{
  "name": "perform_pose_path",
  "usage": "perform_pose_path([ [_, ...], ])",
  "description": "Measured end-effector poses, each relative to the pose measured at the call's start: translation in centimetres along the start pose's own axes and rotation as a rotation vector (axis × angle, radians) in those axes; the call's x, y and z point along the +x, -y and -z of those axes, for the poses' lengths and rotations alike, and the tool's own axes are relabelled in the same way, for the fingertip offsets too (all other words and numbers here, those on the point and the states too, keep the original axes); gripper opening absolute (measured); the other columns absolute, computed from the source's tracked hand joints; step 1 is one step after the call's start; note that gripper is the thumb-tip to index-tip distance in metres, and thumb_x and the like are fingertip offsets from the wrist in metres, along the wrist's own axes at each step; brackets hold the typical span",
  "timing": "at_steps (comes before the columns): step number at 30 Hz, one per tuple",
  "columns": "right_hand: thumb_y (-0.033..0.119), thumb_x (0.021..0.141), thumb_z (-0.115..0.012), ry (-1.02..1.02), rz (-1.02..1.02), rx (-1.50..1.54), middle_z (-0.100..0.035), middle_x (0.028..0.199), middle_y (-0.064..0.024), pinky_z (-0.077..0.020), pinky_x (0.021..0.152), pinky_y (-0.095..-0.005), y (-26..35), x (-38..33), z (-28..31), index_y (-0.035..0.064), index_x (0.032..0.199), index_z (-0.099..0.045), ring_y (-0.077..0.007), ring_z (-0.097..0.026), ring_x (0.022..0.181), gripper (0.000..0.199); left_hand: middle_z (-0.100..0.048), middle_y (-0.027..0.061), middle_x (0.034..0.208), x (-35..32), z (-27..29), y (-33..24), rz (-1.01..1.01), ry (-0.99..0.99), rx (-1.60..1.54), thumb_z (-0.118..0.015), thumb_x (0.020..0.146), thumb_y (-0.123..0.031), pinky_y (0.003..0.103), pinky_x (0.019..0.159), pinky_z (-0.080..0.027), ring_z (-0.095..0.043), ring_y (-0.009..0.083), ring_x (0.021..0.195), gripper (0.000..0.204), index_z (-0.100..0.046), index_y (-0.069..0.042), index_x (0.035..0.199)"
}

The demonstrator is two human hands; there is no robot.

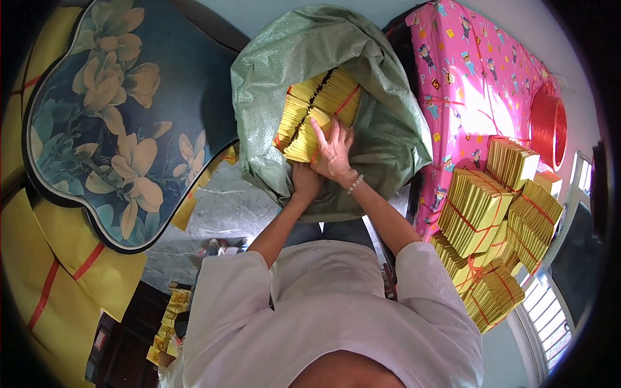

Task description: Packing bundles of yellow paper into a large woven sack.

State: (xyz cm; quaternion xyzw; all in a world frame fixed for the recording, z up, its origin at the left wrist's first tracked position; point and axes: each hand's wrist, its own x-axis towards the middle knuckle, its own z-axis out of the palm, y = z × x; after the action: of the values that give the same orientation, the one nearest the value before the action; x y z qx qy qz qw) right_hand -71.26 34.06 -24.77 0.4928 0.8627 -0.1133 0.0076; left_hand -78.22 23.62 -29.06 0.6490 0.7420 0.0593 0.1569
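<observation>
Right hand [334,150] lies flat with fingers spread on a bundle of yellow paper sheets [309,139], palm pressing the stack at the mouth of the green woven sack [388,123]. Left hand [304,179] sits just below the right, at the sack's near lip; its fingers are hidden under the right wrist and the fabric, so cannot tell whether it clasps anything. Beaded bracelet [354,184] on the right wrist. Sack: coarse plastic weave, matte green, crumpled, mouth gaping toward the camera. Inside it: several yellow paper bundles [326,94], blocky, thin edges stacked tight, tied with red string; the pressed bundle lies at the front of these. Right of the sack: pink printed cloth [466,71] with small cartoon figures, bearing a loose heap of more tied yellow bundles [491,220] and a red spool [548,126] beyond them. Left of the sack: dark blue cushion [123,116] with a yellow flower print, rounded outline, standing against large yellow sheets [84,271] crossed with red bands. Grey stone floor [220,213] below the sack's left side. Sack rim hides the lower ends of the bundles within.
</observation>
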Motion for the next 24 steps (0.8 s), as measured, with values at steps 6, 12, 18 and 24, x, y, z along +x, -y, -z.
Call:
perform_pose_path([
  [6, 0.039, 0.053, -0.073, 0.01, 0.045, -0.021, -0.023, 0.136, -0.0255, -0.0146, 0.102, -0.063, 1.3, 0.6, 0.1, 0.026, 0.146, -0.02, -0.0411, -0.023, 0.127, 0.107, -0.052, 0.0175, 0.126, 0.6, 0.4, 2.1, -0.032, -0.058, -0.318, -0.061, 0.076, -0.039, 0.048, 0.103, -0.028, -0.044, 0.0344, 0.119, 0.063, -0.051, -0.003, 0.127],
  [12, 0.041, 0.056, -0.074, 0.005, 0.036, 0.235, -0.02, 0.14, -0.0254, -0.0169, 0.102, -0.0616, -0.1, -0.2, 0.9, 0.0211, 0.143, -0.027, -0.0408, -0.021, 0.13, 0.101, -0.048, 0.0247, 0.116, -1.5, 5.9, 0.5, -0.037, 0.067, -0.23, -0.063, 0.076, -0.02, 0.049, 0.096, -0.033, -0.044, 0.043, 0.11, 0.04, -0.057, 0.0, 0.109],
  [18, 0.044, 0.066, -0.072, 0.072, -0.147, 0.273, -0.013, 0.144, -0.0284, -0.0166, 0.104, -0.0616, 2.9, -0.9, 2.6, 0.0091, 0.144, -0.019, -0.0473, -0.016, 0.132, 0.101, -0.039, 0.0279, 0.127, 2.0, 9.9, 1.6, 0.285, -0.33, -0.507, -0.051, 0.088, -0.014, 0.047, 0.101, -0.03, -0.037, 0.0441, 0.12, 0.046, -0.037, 0.007, 0.127],
  [24, 0.035, 0.088, -0.049, -0.037, -0.149, 0.139, -0.018, 0.143, -0.0287, -0.0202, 0.103, -0.0611, 1.8, -1.8, -1.7, 0.0089, 0.141, -0.029, -0.0476, -0.018, 0.132, 0.062, -0.027, 0.0193, 0.146, 5.6, 5.8, 1.5, 0.12, -0.075, -0.214, -0.046, 0.091, -0.021, 0.046, 0.111, -0.019, -0.025, 0.0306, 0.137, 0.058, -0.027, 0.003, 0.14],
])
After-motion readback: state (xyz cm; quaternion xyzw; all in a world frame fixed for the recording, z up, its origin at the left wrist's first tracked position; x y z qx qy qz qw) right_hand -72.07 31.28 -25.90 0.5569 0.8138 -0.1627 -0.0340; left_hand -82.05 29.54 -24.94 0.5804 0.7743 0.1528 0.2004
